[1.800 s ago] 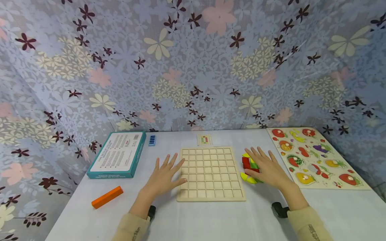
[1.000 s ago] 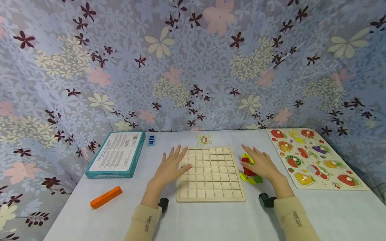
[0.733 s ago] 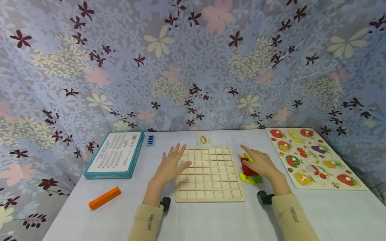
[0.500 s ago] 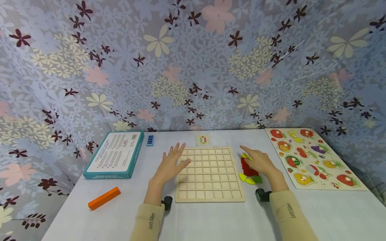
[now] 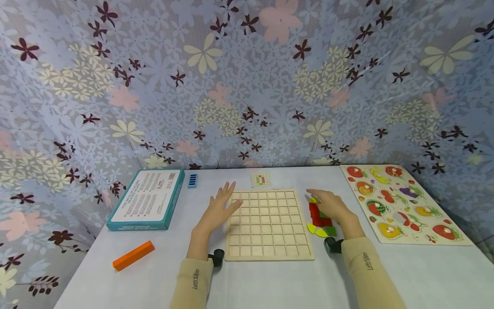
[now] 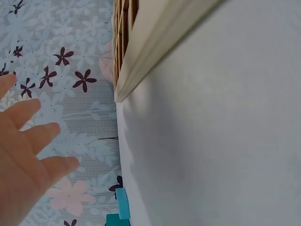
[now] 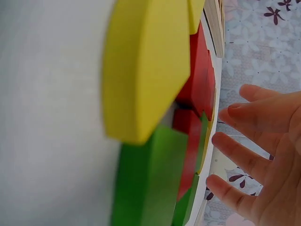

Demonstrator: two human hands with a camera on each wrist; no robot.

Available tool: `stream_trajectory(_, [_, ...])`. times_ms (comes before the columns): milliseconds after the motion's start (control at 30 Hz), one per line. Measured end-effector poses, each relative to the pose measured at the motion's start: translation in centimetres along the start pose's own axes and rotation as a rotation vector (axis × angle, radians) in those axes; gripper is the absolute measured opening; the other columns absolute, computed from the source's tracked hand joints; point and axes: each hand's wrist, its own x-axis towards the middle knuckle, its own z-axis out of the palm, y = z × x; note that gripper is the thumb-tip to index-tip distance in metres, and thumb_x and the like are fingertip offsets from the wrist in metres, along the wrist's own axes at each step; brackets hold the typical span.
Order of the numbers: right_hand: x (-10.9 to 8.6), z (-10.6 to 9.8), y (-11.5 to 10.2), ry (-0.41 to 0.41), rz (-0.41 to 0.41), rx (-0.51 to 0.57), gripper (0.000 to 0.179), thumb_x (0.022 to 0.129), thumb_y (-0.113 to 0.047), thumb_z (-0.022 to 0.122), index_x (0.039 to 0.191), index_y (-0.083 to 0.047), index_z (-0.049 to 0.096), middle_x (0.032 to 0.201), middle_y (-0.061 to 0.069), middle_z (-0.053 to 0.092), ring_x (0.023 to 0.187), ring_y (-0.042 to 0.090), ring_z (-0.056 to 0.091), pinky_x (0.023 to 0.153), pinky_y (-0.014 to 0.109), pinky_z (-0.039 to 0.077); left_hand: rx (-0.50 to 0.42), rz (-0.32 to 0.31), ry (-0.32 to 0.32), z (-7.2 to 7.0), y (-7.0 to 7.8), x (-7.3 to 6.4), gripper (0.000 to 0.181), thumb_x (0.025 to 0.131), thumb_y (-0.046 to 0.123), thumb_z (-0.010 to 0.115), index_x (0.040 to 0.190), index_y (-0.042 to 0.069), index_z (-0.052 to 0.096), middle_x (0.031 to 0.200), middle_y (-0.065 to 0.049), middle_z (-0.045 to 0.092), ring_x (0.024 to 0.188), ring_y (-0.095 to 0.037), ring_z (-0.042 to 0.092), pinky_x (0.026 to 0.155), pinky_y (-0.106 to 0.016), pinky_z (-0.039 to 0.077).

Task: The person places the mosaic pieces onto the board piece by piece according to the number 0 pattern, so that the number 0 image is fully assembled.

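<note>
Between my hands lies a square wooden grid board with rows of shallow compartments. My left hand hovers over its left edge, fingers spread and holding nothing. In the left wrist view the left fingers are apart, well off the white table surface. To the board's right sits a cluster of red blocks, green blocks and yellow blocks with curved edges. My right hand is above this cluster and hides part of it. The right wrist view shows the right fingers extended, with nothing between them.
A small patterned grid card lies behind the board. At left are a teal and white box, a small blue piece and an orange bar. A fruit puzzle board lies at right. A flowered curtain hangs behind.
Both hands have moved inward. The left hand has shifted right and turned more sideways. The right hand has moved left and its fingers have drawn closer together, uncovering more of the blocks.
</note>
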Motion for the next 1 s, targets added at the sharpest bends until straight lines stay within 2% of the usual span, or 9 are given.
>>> stream_trajectory(133, [0.1, 0.1, -0.1, -0.01, -0.007, -0.007, 0.047, 0.087, 0.003, 0.047, 0.133, -0.003, 0.049, 0.131, 0.023, 0.048, 0.122, 0.043, 0.04, 0.098, 0.062, 0.033, -0.018, -0.04, -0.034, -0.1, -0.4, -0.2, 0.068, 0.093, 0.048, 0.046, 0.149, 0.018, 0.02, 0.153, -0.013, 0.01, 0.139, -0.037, 0.003, 0.108, -0.063, -0.004])
stream_trajectory(333, [0.3, 0.1, -0.2, -0.016, -0.018, -0.038, 0.041, 0.086, 0.004, 0.05, 0.127, -0.001, 0.054, 0.124, 0.026, 0.051, 0.116, 0.044, 0.045, 0.096, 0.06, 0.038, 0.06, -0.119, -0.106, -0.4, -0.8, -0.7, 0.066, 0.09, 0.043, 0.055, 0.145, 0.014, 0.033, 0.149, -0.017, 0.023, 0.137, -0.043, 0.009, 0.103, -0.07, -0.005])
stream_trajectory(600, [0.5, 0.2, 0.0, -0.006, -0.038, -0.067, 0.036, 0.085, 0.005, 0.053, 0.12, 0.0, 0.059, 0.119, 0.025, 0.054, 0.112, 0.044, 0.048, 0.095, 0.059, 0.039, 0.147, -0.224, -0.182, -0.3, -1.5, -0.8, 0.065, 0.085, 0.043, 0.06, 0.141, 0.017, 0.04, 0.149, -0.015, 0.026, 0.137, -0.044, 0.01, 0.099, -0.075, -0.005])
stream_trajectory(1000, [0.5, 0.1, -0.1, 0.022, -0.041, -0.08, 0.031, 0.084, 0.004, 0.057, 0.115, 0.001, 0.063, 0.109, 0.022, 0.058, 0.103, 0.039, 0.053, 0.089, 0.055, 0.045, 0.178, -0.253, -0.236, -0.3, -1.8, -1.0, 0.065, 0.075, 0.029, 0.073, 0.135, 0.017, 0.05, 0.148, -0.013, 0.028, 0.137, -0.042, 0.01, 0.099, -0.074, -0.007])
